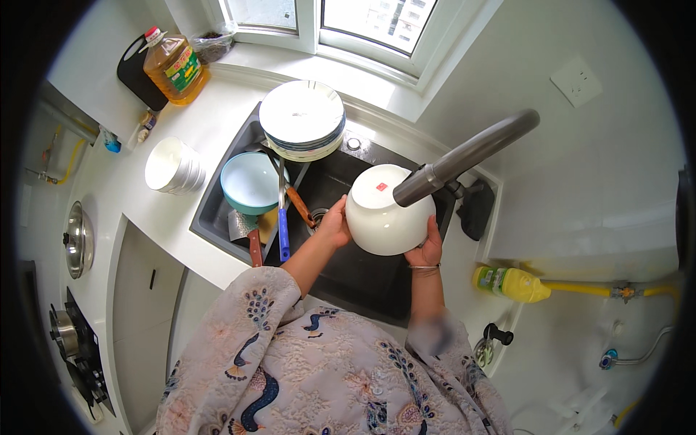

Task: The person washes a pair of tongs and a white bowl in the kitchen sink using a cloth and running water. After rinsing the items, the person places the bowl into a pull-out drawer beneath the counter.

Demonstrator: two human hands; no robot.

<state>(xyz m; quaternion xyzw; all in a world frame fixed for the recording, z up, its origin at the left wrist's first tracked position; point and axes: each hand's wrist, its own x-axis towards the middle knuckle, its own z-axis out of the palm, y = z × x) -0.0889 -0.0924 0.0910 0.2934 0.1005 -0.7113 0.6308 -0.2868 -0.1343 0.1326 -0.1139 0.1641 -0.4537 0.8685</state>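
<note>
Between my two hands a large white bowl (380, 225) is held upside down over the dark sink (341, 279), under the grey faucet (464, 156). My left hand (336, 223) grips its left side, and my right hand (428, 245) grips the lower right rim; part of the fingers is hidden behind the bowl. A small red mark sits on its base. Left of my left hand lie a blue-handled utensil (283, 232), a wooden-handled tool (299, 205) and a cleaver (245, 228). Beside them a light blue bowl (250, 181) rests in the left basin.
A stack of plates (302, 112) stands at the sink's back left corner. Stacked white bowls (172, 167) and an oil jug (176, 69) are on the left counter. A yellow detergent bottle (511, 283) lies at right. A pot lid (76, 239) sits far left.
</note>
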